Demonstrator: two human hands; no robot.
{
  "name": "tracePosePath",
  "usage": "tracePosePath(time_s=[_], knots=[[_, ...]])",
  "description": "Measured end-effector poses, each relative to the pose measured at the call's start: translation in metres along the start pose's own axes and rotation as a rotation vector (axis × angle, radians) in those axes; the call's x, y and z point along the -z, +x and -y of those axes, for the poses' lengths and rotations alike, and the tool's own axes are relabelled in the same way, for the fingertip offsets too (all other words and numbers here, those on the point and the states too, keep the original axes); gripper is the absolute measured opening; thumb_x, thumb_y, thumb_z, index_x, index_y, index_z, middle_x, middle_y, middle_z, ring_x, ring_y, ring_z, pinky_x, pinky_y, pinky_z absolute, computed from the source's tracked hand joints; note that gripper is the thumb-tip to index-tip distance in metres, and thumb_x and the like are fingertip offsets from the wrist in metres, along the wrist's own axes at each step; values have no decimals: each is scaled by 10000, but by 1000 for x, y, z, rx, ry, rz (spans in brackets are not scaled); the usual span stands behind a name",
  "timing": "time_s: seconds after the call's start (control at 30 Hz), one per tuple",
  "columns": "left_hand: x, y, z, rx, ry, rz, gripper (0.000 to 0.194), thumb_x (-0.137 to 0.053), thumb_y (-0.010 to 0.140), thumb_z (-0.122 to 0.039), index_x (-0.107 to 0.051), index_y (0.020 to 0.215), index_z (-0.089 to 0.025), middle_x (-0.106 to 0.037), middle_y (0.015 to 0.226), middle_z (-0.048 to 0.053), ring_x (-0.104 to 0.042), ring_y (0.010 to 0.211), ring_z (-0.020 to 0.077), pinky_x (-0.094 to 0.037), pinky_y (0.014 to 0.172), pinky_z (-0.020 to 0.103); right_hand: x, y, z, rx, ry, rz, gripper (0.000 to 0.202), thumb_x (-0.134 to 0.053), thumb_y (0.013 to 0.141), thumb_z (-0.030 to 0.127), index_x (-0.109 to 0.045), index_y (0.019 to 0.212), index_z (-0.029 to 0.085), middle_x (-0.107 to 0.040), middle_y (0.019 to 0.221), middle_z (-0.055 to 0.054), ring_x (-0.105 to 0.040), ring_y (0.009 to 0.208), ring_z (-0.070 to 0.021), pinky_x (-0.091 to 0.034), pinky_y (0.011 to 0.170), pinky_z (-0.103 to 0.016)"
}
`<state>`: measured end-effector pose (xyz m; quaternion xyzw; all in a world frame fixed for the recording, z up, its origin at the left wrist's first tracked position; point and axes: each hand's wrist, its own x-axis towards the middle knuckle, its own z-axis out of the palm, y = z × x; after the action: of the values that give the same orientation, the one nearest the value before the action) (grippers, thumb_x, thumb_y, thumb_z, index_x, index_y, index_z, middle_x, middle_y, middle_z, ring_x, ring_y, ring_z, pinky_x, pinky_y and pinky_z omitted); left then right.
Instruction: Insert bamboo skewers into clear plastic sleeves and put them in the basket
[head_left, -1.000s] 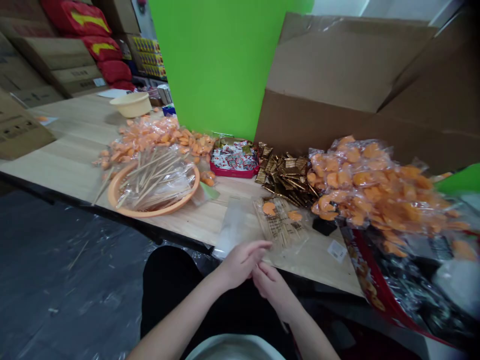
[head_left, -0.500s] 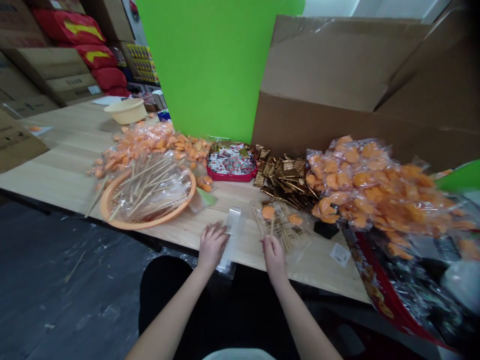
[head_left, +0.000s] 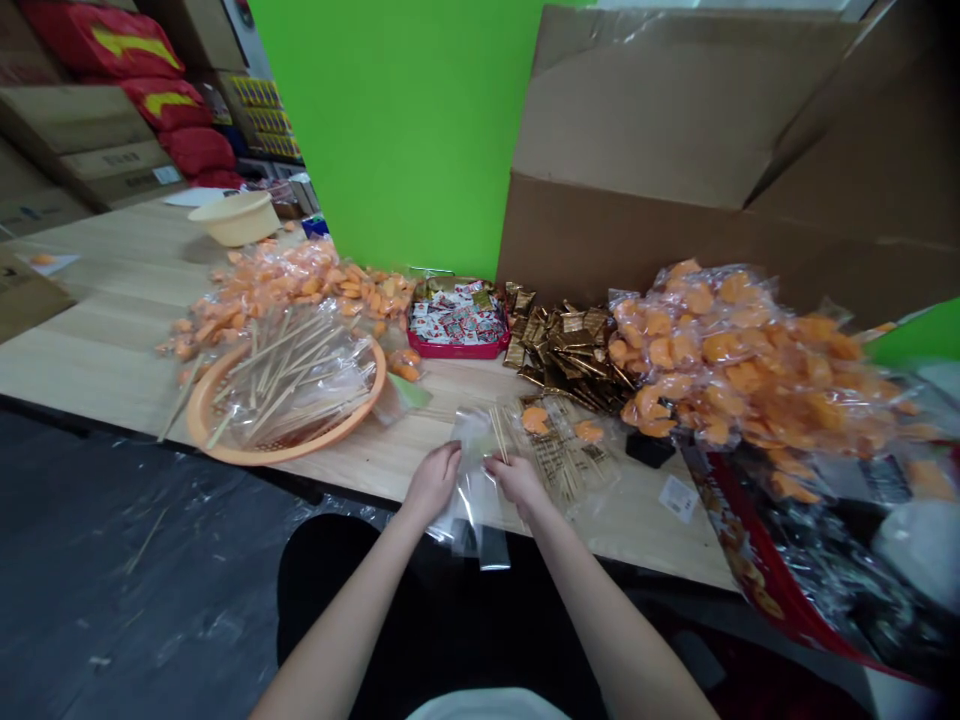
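My left hand point(head_left: 435, 484) is closed on the left edge of a clear plastic bag point(head_left: 474, 490), which hangs over the table's front edge. My right hand point(head_left: 517, 482) pinches a few thin wooden sticks point(head_left: 498, 430); its fingertips also touch the bag's right side. Just right of it lie flat clear packs holding sticks and gold sachets point(head_left: 559, 455), with an orange round piece point(head_left: 535, 420) on or in them. Behind stands a red tray of small printed sachets point(head_left: 457, 325), with a heap of gold sachets point(head_left: 574, 345) beside it.
An orange basket point(head_left: 196, 420) with bagged wooden sticks stands left. Wrapped orange pieces point(head_left: 285, 275) lie behind it; a larger heap point(head_left: 742, 350) is at right. A cardboard box point(head_left: 637, 120) and green panel point(head_left: 397, 130) rise behind. A small black object point(head_left: 649, 449) lies right.
My hands have come closer together. The left has lifted the clear bag off the table. The right has moved left, away from the orange piece, with sticks in its fingers.
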<state>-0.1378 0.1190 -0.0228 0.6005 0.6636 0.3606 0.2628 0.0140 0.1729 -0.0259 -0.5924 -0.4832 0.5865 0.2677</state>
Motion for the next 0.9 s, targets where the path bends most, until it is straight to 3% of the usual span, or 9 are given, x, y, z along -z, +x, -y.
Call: tracePosePath(time_s=[0.17, 0.27, 0.37, 0.43, 0.53, 0.67, 0.77, 0.83, 0.9], knots=[[-2, 14, -6, 51, -24, 38, 280, -501, 825, -271, -613, 1065, -181, -612, 1131, 112, -507, 1116, 254, -327, 993, 398, 25, -14, -10, -17, 15, -33, 233, -620, 645, 361, -615, 641, 128, -481, 458, 40, -396, 418, -80, -257, 422, -218], [-15, 9, -14, 126, -72, 18, 272, -471, 843, -299, -615, 1041, -180, -593, 1141, 122, -479, 1145, 258, -327, 987, 402, 31, -18, -14, -34, 45, -37, 273, -608, 648, 405, -603, 670, 132, -441, 440, 56, -318, 361, -60, -206, 380, -215], [-32, 7, -21, 234, -161, 48, 330, -382, 886, -336, -596, 1031, -131, -655, 922, 122, -613, 890, 214, -465, 786, 338, 30, -19, -14, -36, 76, -6, 299, -594, 651, 441, -595, 695, 145, -387, 423, 81, -242, 330, -47, -158, 355, -210], [-38, 10, -23, 287, -224, 81, 309, -437, 869, -325, -584, 1035, -110, -661, 802, 92, -632, 711, 165, -480, 648, 268, 28, -18, -12, -25, 85, 4, 307, -596, 647, 456, -594, 690, 152, -356, 407, 93, -230, 328, -48, -153, 355, -208], [-33, 19, -19, 340, -272, 67, 322, -549, 807, -264, -553, 1087, -106, -646, 742, 66, -613, 615, 134, -461, 586, 231, 30, -18, -9, 15, 75, -45, 309, -625, 623, 457, -581, 608, 151, -384, 408, 79, -285, 362, -56, -188, 378, -204], [-10, 30, -13, 357, -259, -30, 349, -590, 745, -174, -554, 1091, -138, -631, 850, 93, -608, 836, 210, -455, 735, 313, 45, -25, -3, 75, 62, -131, 322, -651, 606, 455, -560, 546, 153, -474, 462, 44, -354, 421, -70, -220, 412, -206], [1, 27, -19, 313, -284, -49, 409, -620, 707, -147, -563, 1110, -188, -553, 1161, 125, -421, 1186, 268, -340, 948, 374, 56, -41, 3, 95, 71, -109, 338, -628, 644, 492, -595, 652, 156, -520, 513, 34, -333, 396, -65, -216, 403, -212], [0, 19, -30, 292, -340, -6, 401, -614, 740, -224, -557, 1136, -200, -510, 1250, 116, -356, 1246, 269, -290, 998, 388, 60, -55, 6, 107, 76, -83, 345, -605, 679, 504, -599, 713, 160, -541, 553, 30, -308, 382, -57, -217, 395, -211], [-5, 8, -45, 284, -404, 88, 331, -542, 804, -362, -604, 1074, -180, -584, 1167, 118, -461, 1165, 268, -333, 972, 397, 60, -67, 8, 122, 78, -62, 341, -596, 703, 499, -601, 744, 161, -551, 583, 23, -325, 400, -60, -248, 406, -208]])
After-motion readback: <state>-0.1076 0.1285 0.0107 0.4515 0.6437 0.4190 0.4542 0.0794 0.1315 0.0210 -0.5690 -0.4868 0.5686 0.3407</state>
